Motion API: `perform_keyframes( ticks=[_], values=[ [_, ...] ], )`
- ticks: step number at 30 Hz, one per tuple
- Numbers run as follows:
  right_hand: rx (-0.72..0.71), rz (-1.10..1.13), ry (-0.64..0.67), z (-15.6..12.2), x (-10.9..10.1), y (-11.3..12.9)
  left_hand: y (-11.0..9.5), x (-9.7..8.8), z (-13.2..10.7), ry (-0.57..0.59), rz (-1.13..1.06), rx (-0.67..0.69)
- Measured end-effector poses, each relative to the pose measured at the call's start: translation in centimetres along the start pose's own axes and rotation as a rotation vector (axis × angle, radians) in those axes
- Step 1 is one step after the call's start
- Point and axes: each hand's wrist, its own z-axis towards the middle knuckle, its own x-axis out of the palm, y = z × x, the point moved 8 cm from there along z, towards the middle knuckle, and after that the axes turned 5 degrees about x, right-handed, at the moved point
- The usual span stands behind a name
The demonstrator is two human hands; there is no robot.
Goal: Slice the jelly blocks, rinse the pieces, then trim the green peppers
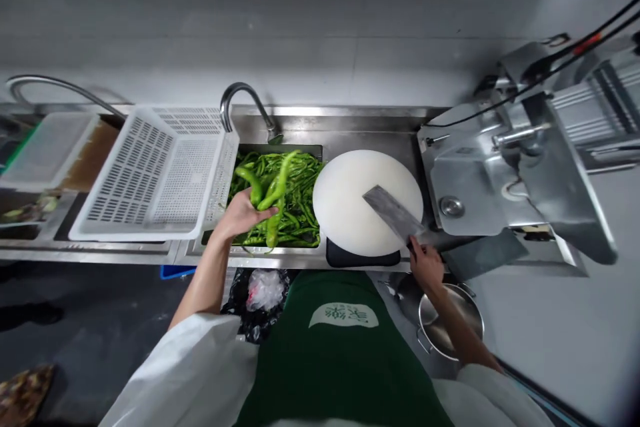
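Observation:
My left hand (241,213) is closed around a few long green peppers (270,188), held just above a sink basin (260,251) full of more green peppers (299,195). My right hand (425,260) grips the handle of a cleaver (393,212), whose flat blade rests on a round white cutting board (345,203) to the right of the sink. I wear a green apron and white sleeves.
A white perforated basket (155,173) leans over the counter left of the sink, under a curved tap (245,101). A metal slicing machine (520,167) stands at the right. A steel pot (450,320) and a black rubbish bag (260,300) sit below the counter edge.

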Motion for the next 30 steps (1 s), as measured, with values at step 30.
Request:
perform_keyframes(
  ticks=[30],
  values=[
    [0.308,0.686,0.398,-12.6,2.6,-7.6,-3.3,31.1,4.9,0.341,0.428,0.422]
  ],
)
